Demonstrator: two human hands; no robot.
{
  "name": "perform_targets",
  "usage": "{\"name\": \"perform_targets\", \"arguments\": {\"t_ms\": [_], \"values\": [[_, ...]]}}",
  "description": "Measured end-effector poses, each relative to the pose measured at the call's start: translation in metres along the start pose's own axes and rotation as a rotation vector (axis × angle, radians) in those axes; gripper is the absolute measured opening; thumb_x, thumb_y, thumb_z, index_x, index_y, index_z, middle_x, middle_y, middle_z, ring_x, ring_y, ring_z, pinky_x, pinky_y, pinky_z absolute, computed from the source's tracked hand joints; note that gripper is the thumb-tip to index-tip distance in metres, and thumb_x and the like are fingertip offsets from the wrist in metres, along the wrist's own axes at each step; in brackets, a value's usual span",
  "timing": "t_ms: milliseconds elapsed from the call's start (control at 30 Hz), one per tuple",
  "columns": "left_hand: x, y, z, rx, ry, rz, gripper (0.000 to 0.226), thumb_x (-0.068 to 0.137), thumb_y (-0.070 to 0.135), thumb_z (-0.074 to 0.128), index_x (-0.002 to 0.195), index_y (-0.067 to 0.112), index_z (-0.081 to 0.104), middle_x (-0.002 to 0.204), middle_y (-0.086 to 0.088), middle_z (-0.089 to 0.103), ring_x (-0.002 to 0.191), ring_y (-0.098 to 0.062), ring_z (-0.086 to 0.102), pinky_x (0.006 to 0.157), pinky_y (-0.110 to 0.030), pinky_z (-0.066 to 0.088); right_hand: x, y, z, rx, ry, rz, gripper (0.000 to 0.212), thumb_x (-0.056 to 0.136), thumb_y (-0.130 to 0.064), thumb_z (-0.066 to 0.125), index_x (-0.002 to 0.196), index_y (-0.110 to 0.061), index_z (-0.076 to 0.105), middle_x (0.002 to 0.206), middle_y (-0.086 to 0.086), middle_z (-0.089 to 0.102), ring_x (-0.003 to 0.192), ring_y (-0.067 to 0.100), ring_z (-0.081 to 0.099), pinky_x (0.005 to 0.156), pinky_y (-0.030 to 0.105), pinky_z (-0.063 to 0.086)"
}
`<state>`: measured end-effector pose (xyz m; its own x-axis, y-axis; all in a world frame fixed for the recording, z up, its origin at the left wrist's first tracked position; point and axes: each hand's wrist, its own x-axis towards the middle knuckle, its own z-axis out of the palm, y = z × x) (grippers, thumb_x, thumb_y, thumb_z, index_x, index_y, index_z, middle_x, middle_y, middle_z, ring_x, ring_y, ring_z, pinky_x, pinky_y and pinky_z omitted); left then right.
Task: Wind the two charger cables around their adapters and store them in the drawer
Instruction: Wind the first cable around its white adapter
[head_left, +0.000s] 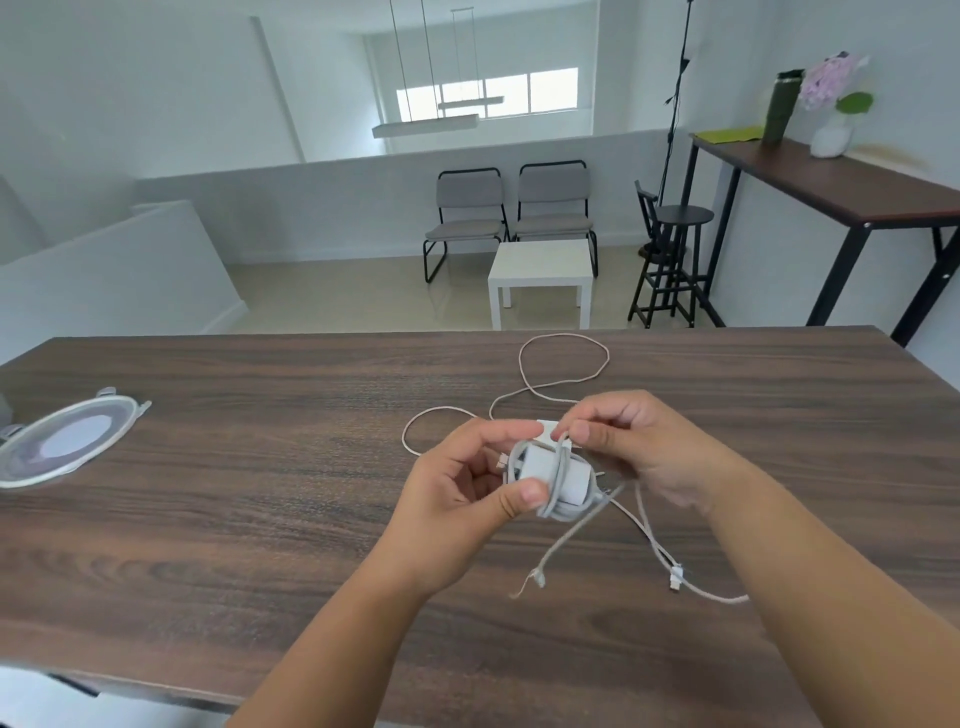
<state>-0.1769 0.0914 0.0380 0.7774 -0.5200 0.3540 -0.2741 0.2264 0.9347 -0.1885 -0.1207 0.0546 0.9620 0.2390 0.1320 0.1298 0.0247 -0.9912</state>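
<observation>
My left hand (467, 483) grips a white adapter (545, 470) above the dark wooden table (260, 493), thumb and fingers pinching it. Several turns of grey cable (558, 483) wrap the adapter. My right hand (639, 447) pinches that cable at the adapter's top. A second white adapter (550, 427) peeks out behind my fingers. A loose braided cable (563, 364) lies in loops beyond my hands. More cable (649, 540) trails right, ending in a white plug (675, 574). A frayed cable end (535, 577) hangs below the adapter. No drawer is in view.
A round clear lid (67, 441) lies at the table's left edge. Past the table stand two grey chairs (509, 213), a small white table (540, 275), a black stool (675, 254) and a high side table (831, 182) bearing a bottle and flowers.
</observation>
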Motion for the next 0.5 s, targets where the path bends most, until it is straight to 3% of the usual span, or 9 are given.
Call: {"name": "perform_targets", "arguments": {"t_ms": [100, 167, 200, 267, 333, 400, 467, 500], "values": [[-0.001, 0.004, 0.008, -0.193, 0.029, -0.024, 0.047, 0.067, 0.039, 0.085, 0.107, 0.02, 0.072, 0.097, 0.0, 0.071, 0.088, -0.014, 0.065, 0.076, -0.028, 0.055, -0.001, 0.029, 0.014, 0.248, 0.047, 0.062, 0.009, 0.077, -0.017, 0.073, 0.083, -0.012, 0.076, 0.075, 0.005, 0.07, 0.066, 0.012, 0.062, 0.06, 0.022, 0.049], [0.0, 0.003, 0.011, -0.302, 0.107, -0.069, 0.052, 0.06, 0.042, 0.089, 0.104, 0.021, 0.074, 0.099, -0.004, 0.071, 0.09, -0.017, 0.067, 0.076, -0.03, 0.057, -0.001, 0.041, 0.025, 0.268, 0.129, 0.04, 0.022, 0.08, -0.012, 0.064, 0.094, 0.003, 0.07, 0.071, 0.012, 0.061, 0.059, 0.013, 0.057, 0.057, 0.019, 0.046], [0.001, 0.002, 0.011, -0.36, 0.153, -0.097, 0.054, 0.056, 0.042, 0.091, 0.103, 0.021, 0.075, 0.099, -0.006, 0.072, 0.09, -0.018, 0.068, 0.074, -0.029, 0.058, -0.001, 0.043, 0.031, 0.222, 0.169, 0.017, 0.021, 0.083, -0.011, 0.063, 0.093, 0.007, 0.067, 0.063, 0.008, 0.054, 0.049, 0.008, 0.047, 0.048, 0.015, 0.039], [0.003, -0.002, 0.012, -0.484, 0.243, -0.144, 0.059, 0.049, 0.037, 0.095, 0.101, 0.017, 0.075, 0.101, -0.009, 0.073, 0.086, -0.018, 0.071, 0.068, -0.024, 0.059, -0.004, 0.044, 0.039, 0.082, 0.209, -0.031, 0.015, 0.091, -0.009, 0.059, 0.081, -0.005, 0.068, 0.052, -0.005, 0.04, 0.041, 0.004, 0.029, 0.039, 0.014, 0.025], [0.004, -0.005, 0.012, -0.547, 0.337, -0.163, 0.064, 0.049, 0.031, 0.095, 0.105, 0.011, 0.071, 0.102, -0.013, 0.071, 0.078, -0.02, 0.071, 0.063, -0.023, 0.059, -0.007, 0.042, 0.045, -0.082, 0.186, -0.032, 0.025, 0.095, -0.005, 0.051, 0.08, -0.017, 0.068, 0.055, -0.006, 0.046, 0.044, 0.004, 0.037, 0.042, 0.016, 0.032], [0.005, -0.008, 0.01, -0.528, 0.405, -0.179, 0.053, 0.063, 0.021, 0.086, 0.109, 0.006, 0.064, 0.097, -0.015, 0.069, 0.067, -0.019, 0.068, 0.059, -0.023, 0.058, -0.009, 0.039, 0.048, -0.198, 0.097, 0.018, 0.025, 0.097, -0.005, 0.049, 0.084, -0.017, 0.066, 0.065, -0.002, 0.056, 0.055, 0.005, 0.05, 0.056, 0.019, 0.045], [0.006, -0.011, 0.011, -0.486, 0.436, -0.196, 0.041, 0.071, 0.012, 0.071, 0.11, 0.004, 0.062, 0.094, -0.013, 0.069, 0.066, -0.016, 0.068, 0.059, -0.022, 0.058, -0.011, 0.036, 0.046, -0.273, 0.049, 0.092, 0.026, 0.098, -0.005, 0.047, 0.084, -0.018, 0.065, 0.069, -0.003, 0.058, 0.064, 0.005, 0.053, 0.066, 0.018, 0.045], [0.006, -0.013, 0.012, -0.47, 0.444, -0.198, 0.04, 0.072, 0.01, 0.068, 0.111, 0.004, 0.061, 0.093, -0.012, 0.069, 0.068, -0.015, 0.068, 0.06, -0.022, 0.058, -0.012, 0.034, 0.044, -0.265, 0.038, 0.14, 0.026, 0.098, -0.005, 0.046, 0.085, -0.018, 0.065, 0.067, -0.004, 0.055, 0.062, 0.005, 0.05, 0.063, 0.016, 0.042]]}}
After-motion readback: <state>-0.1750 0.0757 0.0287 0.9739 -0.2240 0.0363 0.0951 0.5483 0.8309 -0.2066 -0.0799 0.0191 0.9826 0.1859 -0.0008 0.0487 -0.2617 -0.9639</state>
